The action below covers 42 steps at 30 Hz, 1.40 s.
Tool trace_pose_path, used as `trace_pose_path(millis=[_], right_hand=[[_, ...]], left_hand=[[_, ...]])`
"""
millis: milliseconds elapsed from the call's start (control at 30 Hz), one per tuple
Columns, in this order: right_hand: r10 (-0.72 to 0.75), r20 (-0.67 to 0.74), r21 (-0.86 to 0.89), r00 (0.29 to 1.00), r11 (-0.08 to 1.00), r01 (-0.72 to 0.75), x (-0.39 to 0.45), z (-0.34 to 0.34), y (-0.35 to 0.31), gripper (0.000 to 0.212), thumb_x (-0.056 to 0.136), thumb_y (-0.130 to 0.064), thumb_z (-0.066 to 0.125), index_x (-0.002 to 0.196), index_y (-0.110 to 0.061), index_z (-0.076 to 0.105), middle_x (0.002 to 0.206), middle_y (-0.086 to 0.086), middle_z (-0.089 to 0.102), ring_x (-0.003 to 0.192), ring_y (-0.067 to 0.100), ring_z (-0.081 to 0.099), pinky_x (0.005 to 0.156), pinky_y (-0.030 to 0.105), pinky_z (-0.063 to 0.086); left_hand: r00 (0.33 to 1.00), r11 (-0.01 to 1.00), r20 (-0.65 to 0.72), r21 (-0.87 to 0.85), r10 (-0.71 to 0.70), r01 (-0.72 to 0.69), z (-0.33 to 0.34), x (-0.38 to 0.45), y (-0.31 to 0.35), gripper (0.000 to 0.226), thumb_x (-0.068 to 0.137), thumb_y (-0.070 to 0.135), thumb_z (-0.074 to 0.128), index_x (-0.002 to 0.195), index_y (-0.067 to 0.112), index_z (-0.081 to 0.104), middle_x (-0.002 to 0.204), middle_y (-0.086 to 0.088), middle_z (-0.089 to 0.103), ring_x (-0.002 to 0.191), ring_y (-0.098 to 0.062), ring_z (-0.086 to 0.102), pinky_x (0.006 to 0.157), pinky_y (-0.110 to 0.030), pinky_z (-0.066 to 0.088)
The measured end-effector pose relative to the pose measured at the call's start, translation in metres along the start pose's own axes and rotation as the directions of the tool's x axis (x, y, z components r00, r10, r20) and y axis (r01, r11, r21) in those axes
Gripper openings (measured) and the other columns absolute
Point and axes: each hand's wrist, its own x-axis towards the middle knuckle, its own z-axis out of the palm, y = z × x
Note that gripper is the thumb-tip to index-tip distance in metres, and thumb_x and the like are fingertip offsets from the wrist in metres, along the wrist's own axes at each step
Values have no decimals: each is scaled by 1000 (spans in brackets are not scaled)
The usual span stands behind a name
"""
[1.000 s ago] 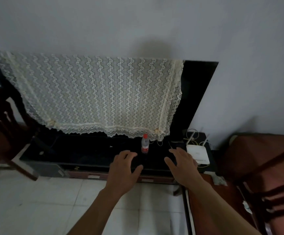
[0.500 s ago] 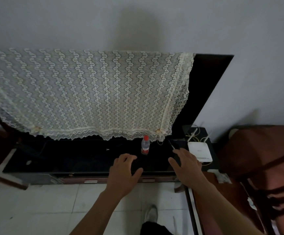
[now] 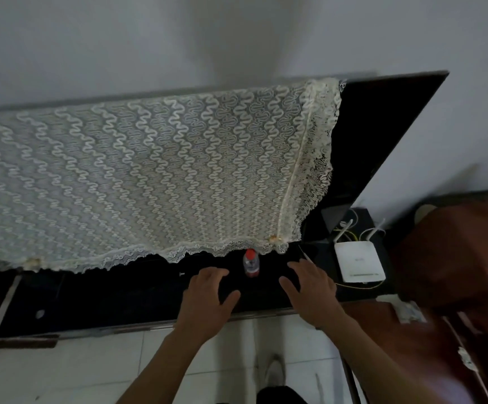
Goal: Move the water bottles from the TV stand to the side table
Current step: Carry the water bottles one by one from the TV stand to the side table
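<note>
The task looks barely begun: one water bottle (image 3: pixel 251 263) stands upright on the TV stand (image 3: pixel 120 301), toward its back edge under the lace cloth's (image 3: pixel 149 176) hem; no other bottle shows. The left hand (image 3: pixel 207 298) and right hand (image 3: pixel 310 293) hover over the front edge either side of it, each grip spread, holding nothing, not touching it. A white router (image 3: pixel 358 265) lies near the right end.

Both arms fwd; left hand (image 3: pixel 207 301), right hand (image 3: pixel 312 293) spread, palms down.
</note>
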Motion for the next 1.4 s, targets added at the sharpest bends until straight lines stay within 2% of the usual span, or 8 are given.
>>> trace_pose_path(millis=[267,500,767,900,1000,1233,1400], right_hand=[[149,84,41,985,987,-153,14,15,0,59,96,-61,38,149,-34,32,161,-2,24,147,23,20,118,48,19],[259,-36,78,965,964,-255,24,42,-36,61,95,-60,42,148,-33,34,159,1,29,146,24,23,118,47,20],[380,-7,134,925,917,-376,40,88,-45,60,95,-60,41,148,-33,33,159,0,27,146,24,22,118,48,18],[418,38,166,908,893,-418,54,112,-34,61,95,-61,39,149,-34,30,161,0,24,148,24,19,119,51,18],[453,61,203,890,867,-455,64,131,-27,61,95,-61,40,150,-35,29,162,-1,23,149,24,17,120,52,16],[492,79,251,867,832,-495,89,163,-5,61,95,-60,40,150,-36,27,162,-2,21,149,23,17,121,50,15],[494,80,271,866,825,-496,109,188,10,61,96,-59,40,150,-36,27,162,-2,20,149,23,17,121,49,14]], left_hand=[[986,1000,166,1,26,-27,32,66,-19,55,93,56,57,139,28,48,142,4,47,129,-18,47,104,-39,45],[946,992,301,-49,122,-113,46,108,-62,54,93,54,59,138,26,48,140,2,49,128,-19,50,103,-40,47],[903,983,395,-11,170,-181,60,156,-95,52,92,50,62,136,25,52,137,1,53,124,-18,53,100,-37,48],[899,978,411,69,151,-196,82,178,-105,52,92,51,62,136,25,52,134,0,55,121,-20,56,95,-37,51],[899,980,413,61,147,-188,102,194,-110,54,92,49,64,137,23,50,134,-2,55,120,-22,56,93,-36,51],[891,994,440,-50,113,-102,153,220,-118,75,88,45,72,149,21,35,150,-2,42,134,-22,48,103,-39,47],[932,986,344,-151,116,-67,185,233,-125,75,83,36,80,144,24,38,144,1,44,131,-19,48,105,-42,48]])
